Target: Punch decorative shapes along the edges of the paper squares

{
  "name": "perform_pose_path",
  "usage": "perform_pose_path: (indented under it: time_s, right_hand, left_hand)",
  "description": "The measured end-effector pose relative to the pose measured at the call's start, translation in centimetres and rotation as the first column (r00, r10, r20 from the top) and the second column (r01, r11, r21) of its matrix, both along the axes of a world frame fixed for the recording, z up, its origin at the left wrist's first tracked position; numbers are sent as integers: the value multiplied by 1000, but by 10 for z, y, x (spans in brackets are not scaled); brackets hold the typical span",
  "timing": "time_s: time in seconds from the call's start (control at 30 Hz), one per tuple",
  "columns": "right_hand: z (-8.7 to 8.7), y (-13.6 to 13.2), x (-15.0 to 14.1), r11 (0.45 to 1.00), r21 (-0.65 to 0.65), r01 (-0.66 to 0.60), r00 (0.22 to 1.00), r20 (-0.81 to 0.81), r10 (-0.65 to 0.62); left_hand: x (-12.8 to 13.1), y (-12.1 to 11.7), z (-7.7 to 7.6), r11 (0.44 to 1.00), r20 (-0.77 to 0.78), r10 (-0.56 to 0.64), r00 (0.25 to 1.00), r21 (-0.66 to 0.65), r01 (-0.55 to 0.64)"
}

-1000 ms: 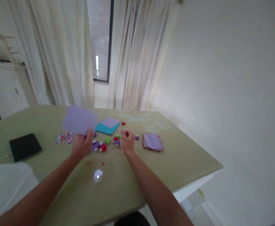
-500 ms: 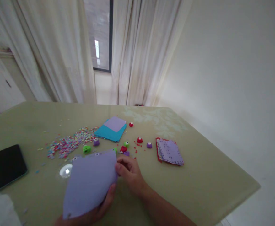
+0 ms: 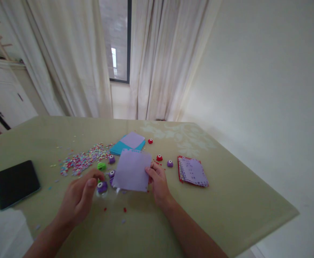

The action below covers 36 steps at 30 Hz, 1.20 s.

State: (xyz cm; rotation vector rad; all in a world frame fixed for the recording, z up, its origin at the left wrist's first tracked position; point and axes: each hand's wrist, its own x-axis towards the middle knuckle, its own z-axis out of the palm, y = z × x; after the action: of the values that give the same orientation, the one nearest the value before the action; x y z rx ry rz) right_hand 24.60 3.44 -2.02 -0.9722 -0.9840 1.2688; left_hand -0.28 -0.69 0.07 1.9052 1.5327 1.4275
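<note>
My right hand (image 3: 158, 181) pinches the right edge of a lilac sheet of paper (image 3: 132, 172), which has small punched holes along its top edge. My left hand (image 3: 79, 195) is at the left, its fingers curled and its thumb apart from them. Just beyond its fingertips is a purple one-eyed paper punch (image 3: 102, 187); I see no firm grip on it. Another purple punch (image 3: 112, 174) is partly hidden by the sheet's left edge. A green punch (image 3: 101, 166) and a further purple punch (image 3: 112, 159) stand farther back.
Paper confetti (image 3: 83, 161) is heaped at the back left, beside blue and lilac sheets (image 3: 116, 147). Red punches (image 3: 159, 157) and a purple one (image 3: 170, 163) lie to the right, near a punched paper stack (image 3: 193, 172). A black tablet (image 3: 18, 182) and white tissue (image 3: 6, 233) lie left.
My left hand has let go of the lilac sheet and moved left to the purple punch. My right hand now holds the sheet alone, farther forward over the table.
</note>
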Motion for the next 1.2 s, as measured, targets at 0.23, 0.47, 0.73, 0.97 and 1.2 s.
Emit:
perform_pose_path:
  time_s: [0.23,0.47,0.73,0.97,1.2]
  right_hand:
    - [1,-7,-4,987,-57,-150,988,-56,147]
    - [12,-16,-1,972,-51,-229,951,-224,212]
    - [9,-12,-2,992,-41,-118,991,-75,114]
    - [7,16,29,946,113,304,925,202,-322]
    - [1,13,31,967,251,-30,671,723,-167]
  left_hand:
    - [19,12,-10,967,98,-84,992,-230,105]
    - [31,-6,-11,956,276,-87,957,-247,158]
    - [38,-2,0,933,609,-22,793,-273,236]
    - [6,10,12,957,361,228,904,-253,-140]
    - [6,12,17,939,367,255,895,-316,-138]
